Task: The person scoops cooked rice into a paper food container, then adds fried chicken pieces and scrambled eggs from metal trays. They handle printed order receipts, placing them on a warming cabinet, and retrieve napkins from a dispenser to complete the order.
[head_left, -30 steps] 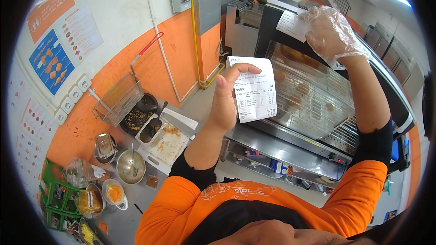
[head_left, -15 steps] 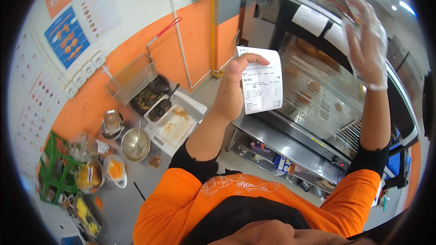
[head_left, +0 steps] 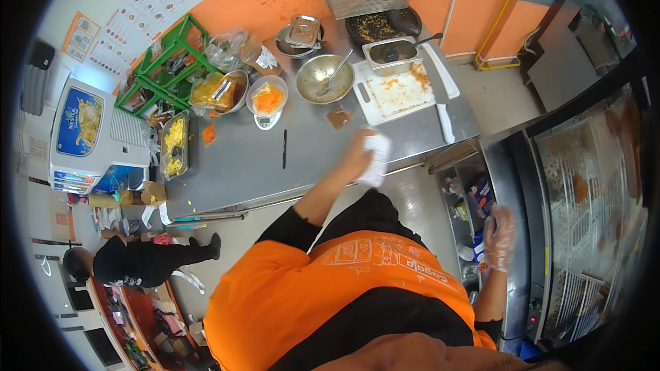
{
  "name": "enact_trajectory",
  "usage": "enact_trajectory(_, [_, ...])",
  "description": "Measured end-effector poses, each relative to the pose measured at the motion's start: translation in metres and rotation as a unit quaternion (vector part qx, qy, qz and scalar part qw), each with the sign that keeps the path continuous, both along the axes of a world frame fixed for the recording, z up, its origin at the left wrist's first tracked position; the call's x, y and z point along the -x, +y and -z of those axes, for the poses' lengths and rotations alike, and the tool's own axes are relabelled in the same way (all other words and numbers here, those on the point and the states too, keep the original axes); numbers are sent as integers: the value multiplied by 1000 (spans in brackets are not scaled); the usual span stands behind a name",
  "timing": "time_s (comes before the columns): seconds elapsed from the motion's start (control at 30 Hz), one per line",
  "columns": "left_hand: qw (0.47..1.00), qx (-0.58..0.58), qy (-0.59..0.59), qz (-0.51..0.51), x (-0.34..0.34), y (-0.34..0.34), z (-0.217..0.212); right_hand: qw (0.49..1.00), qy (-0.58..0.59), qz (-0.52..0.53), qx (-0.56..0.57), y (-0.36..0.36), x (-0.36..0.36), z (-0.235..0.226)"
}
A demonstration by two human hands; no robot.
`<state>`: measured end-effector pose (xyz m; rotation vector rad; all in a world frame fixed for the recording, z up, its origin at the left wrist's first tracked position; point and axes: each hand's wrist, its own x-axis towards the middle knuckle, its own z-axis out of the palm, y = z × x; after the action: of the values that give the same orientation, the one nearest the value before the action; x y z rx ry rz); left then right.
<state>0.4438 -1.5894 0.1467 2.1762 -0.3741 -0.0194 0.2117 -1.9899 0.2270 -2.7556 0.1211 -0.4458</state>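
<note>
My left hand is closed on a white paper receipt, over the front edge of the steel table. On the table beyond it lie a small brown packet and a black pen. My right hand wears a clear plastic glove. It hangs low by the steel front of the glass display warmer, empty, its fingers stretched out.
Along the table stand a white cutting board with a white-handled knife, a metal bowl, a bowl of orange food on a scale and a green rack. Another person stands far left.
My view has swung left toward the table. The left hand has lowered the receipt from in front of me. My gloved right hand has come down from high beside the warmer.
</note>
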Motion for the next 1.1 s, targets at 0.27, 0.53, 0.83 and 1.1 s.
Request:
enact_trajectory(0.27, [957, -42, -201, -204, -68, 187, 64, 935, 290, 15, -206, 101, 147, 211])
enact_trajectory(0.53, [918, -257, -298, -50, 38, 157, 35, 793, 415, 333, -298, 173, 207, 247])
enact_trajectory(0.83, [845, -59, 382, 370, 239, 121, 136, 905, 74, 416, -54, -15, 68, 394])
enact_trajectory(1.1, [921, -10, 200, 334, 149, -103, 308, 885, 175, 427, 67, -88, -103, 380])
